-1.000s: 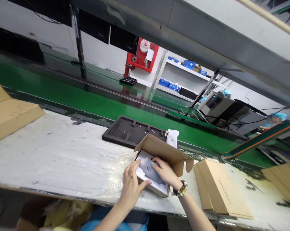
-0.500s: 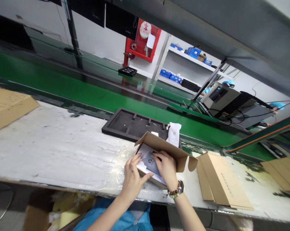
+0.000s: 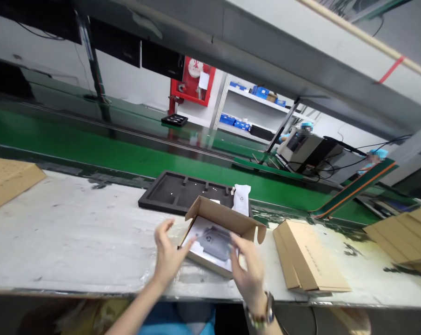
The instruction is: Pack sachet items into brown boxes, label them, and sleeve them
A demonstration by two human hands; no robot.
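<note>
An open cardboard box (image 3: 213, 242) sits on the white-covered bench (image 3: 77, 237), its lid standing up at the far side. Inside lies a grey packet with a recycling mark (image 3: 213, 243) on white packing material (image 3: 199, 242). My left hand (image 3: 168, 253) is open, its thumb near the box's left edge. My right hand (image 3: 247, 272), slightly blurred, is open at the near right corner, its fingertips by the packet. Neither hand holds anything. A small white bag (image 3: 241, 200) stands just behind the box, partly on a black foam tray (image 3: 182, 193).
A folded flat carton (image 3: 306, 256) lies right of the box, with more cardboard at both bench ends. Behind the bench runs a green conveyor belt (image 3: 126, 156). Farther back stand a printing machine (image 3: 306, 149) and white shelves (image 3: 252, 109).
Both hands have lifted off the grey packet and spread apart to either side of the box. The packet stays in the box, and the whole view has shifted slightly.
</note>
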